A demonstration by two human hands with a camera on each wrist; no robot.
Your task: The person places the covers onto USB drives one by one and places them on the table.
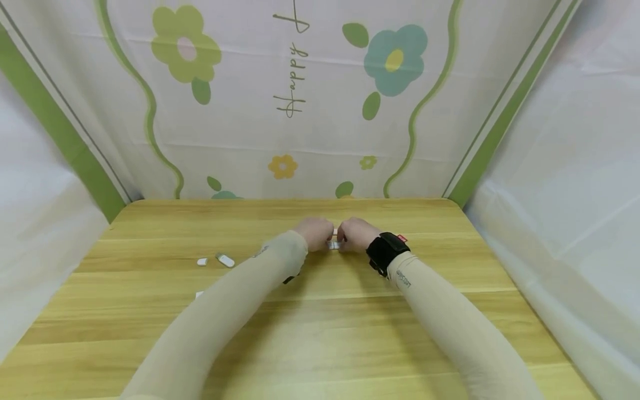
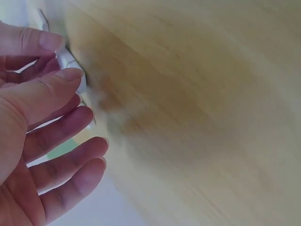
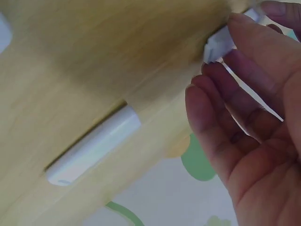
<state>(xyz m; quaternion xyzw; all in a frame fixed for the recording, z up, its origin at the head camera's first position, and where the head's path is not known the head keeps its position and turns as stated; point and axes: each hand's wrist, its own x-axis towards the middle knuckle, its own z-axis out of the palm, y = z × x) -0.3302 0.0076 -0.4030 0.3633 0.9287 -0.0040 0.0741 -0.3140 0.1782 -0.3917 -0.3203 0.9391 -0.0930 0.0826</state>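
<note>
Both hands meet near the far middle of the table. My left hand (image 1: 316,233) pinches one end of a small white stick-like piece (image 1: 333,245) between thumb and fingers, its other fingers loosely bent. At the opposite end, my right hand (image 1: 354,234) also pinches it. A seam crosses the piece (image 2: 70,63) in the left wrist view. Its blocky end (image 3: 218,46) shows past the right fingertips in the right wrist view. The fingers hide much of it, and its exact kind is unclear. A longer rounded white piece (image 3: 94,147) lies on the table close to the right hand.
Left of the hands on the wooden table (image 1: 320,333) lie a small white cap-like piece (image 1: 202,261) and a white stick with a greyish-green end (image 1: 225,260). Another white piece (image 1: 199,294) is partly covered by the left sleeve. A flowered cloth (image 1: 320,133) hangs behind the table.
</note>
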